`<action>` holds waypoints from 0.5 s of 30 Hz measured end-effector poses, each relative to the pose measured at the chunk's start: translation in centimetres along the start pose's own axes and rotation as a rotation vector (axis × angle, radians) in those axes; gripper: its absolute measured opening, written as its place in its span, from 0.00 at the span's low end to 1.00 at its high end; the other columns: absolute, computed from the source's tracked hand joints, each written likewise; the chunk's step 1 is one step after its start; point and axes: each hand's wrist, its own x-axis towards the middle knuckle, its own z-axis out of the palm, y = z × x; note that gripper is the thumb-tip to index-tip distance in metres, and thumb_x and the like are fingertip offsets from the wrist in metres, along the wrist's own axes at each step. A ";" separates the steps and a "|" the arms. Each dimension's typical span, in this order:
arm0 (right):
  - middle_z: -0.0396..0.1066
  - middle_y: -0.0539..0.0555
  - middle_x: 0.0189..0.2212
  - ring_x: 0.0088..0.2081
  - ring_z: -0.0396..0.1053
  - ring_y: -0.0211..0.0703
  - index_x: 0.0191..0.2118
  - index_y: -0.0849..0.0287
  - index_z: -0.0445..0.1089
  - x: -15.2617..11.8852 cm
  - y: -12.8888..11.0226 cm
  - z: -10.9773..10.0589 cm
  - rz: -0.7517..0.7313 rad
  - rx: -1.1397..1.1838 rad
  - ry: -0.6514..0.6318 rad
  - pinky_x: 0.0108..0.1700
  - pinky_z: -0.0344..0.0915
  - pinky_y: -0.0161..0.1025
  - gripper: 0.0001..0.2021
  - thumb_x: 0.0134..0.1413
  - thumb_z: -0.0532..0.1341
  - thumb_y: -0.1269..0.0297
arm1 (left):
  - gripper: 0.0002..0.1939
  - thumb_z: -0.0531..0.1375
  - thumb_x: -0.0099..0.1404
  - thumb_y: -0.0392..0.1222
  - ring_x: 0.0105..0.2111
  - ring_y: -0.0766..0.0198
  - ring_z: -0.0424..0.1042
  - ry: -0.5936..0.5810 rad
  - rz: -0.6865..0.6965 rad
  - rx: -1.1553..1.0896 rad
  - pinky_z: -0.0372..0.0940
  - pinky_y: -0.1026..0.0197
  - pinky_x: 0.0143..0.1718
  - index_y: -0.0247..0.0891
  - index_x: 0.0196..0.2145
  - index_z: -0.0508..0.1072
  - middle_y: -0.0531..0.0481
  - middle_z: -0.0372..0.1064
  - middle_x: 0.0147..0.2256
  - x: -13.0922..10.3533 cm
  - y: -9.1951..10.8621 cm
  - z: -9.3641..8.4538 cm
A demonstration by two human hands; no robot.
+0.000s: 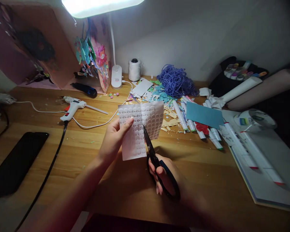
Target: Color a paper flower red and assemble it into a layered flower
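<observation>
Left hand (114, 138) pinches the left edge of a white sheet of round foam dots (140, 129), held up above the wooden desk (91, 151), thumb on the front face. Right hand (166, 178) is closed through the loops of black scissors (153, 158); blades point up and overlap the sheet's lower right edge. Glue gun (72, 108) lies well to the left, markers (195, 124) and paper scraps (169, 117) just behind the sheet.

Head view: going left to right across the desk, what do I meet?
Black phone → glue gun → left hand holding the dot sticker sheet → scissors in the right hand → blue card → tape roll.
</observation>
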 end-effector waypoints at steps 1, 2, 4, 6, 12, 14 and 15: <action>0.51 0.42 0.20 0.14 0.53 0.27 0.29 0.58 0.54 -0.1 0.1 0.1 -0.014 0.007 0.010 0.14 0.54 0.28 0.32 0.41 0.48 0.28 | 0.13 0.64 0.56 0.48 0.33 0.62 0.72 0.028 0.020 0.033 0.65 0.65 0.33 0.37 0.36 0.76 0.49 0.75 0.36 0.0 0.0 0.0; 0.51 0.42 0.19 0.14 0.53 0.27 0.29 0.58 0.54 -0.1 0.2 0.2 -0.026 0.014 0.022 0.15 0.54 0.28 0.32 0.41 0.48 0.28 | 0.12 0.64 0.56 0.47 0.32 0.63 0.71 0.052 0.035 0.064 0.65 0.66 0.33 0.37 0.35 0.76 0.50 0.74 0.35 0.0 0.1 0.0; 0.51 0.42 0.19 0.14 0.53 0.27 0.29 0.58 0.54 -0.2 0.2 0.5 -0.034 0.038 0.014 0.16 0.56 0.28 0.31 0.42 0.48 0.29 | 0.11 0.64 0.57 0.47 0.30 0.64 0.71 0.077 0.048 0.104 0.65 0.66 0.31 0.37 0.34 0.75 0.51 0.74 0.33 -0.1 0.1 0.0; 0.51 0.42 0.19 0.14 0.52 0.28 0.30 0.58 0.54 -0.3 0.0 0.7 -0.043 0.071 -0.002 0.16 0.57 0.29 0.30 0.44 0.47 0.30 | 0.11 0.63 0.57 0.46 0.30 0.65 0.70 0.074 0.054 0.107 0.64 0.66 0.30 0.36 0.34 0.75 0.51 0.74 0.34 -0.2 0.0 0.2; 0.56 0.44 0.17 0.18 0.59 0.32 0.30 0.59 0.57 -0.5 -1.8 0.7 -0.092 -0.014 -0.009 0.21 0.59 0.30 0.30 0.50 0.43 0.32 | 0.11 0.63 0.57 0.46 0.30 0.63 0.71 0.037 0.039 0.098 0.64 0.65 0.29 0.36 0.34 0.74 0.48 0.74 0.34 -0.6 -0.1 0.9; 0.57 0.45 0.18 0.19 0.59 0.32 0.30 0.59 0.57 -0.4 -1.9 0.7 -0.087 -0.035 -0.004 0.21 0.60 0.30 0.30 0.50 0.43 0.32 | 0.10 0.63 0.58 0.46 0.30 0.63 0.71 0.039 0.051 0.119 0.64 0.65 0.29 0.36 0.33 0.73 0.49 0.74 0.34 -0.7 -0.1 0.9; 0.57 0.45 0.19 0.18 0.59 0.32 0.30 0.58 0.57 -0.3 -1.7 0.7 -0.091 -0.033 0.004 0.21 0.61 0.31 0.30 0.49 0.43 0.31 | 0.10 0.62 0.58 0.46 0.30 0.63 0.70 0.036 0.061 0.131 0.65 0.65 0.29 0.36 0.34 0.73 0.49 0.74 0.34 -0.7 -0.2 0.9</action>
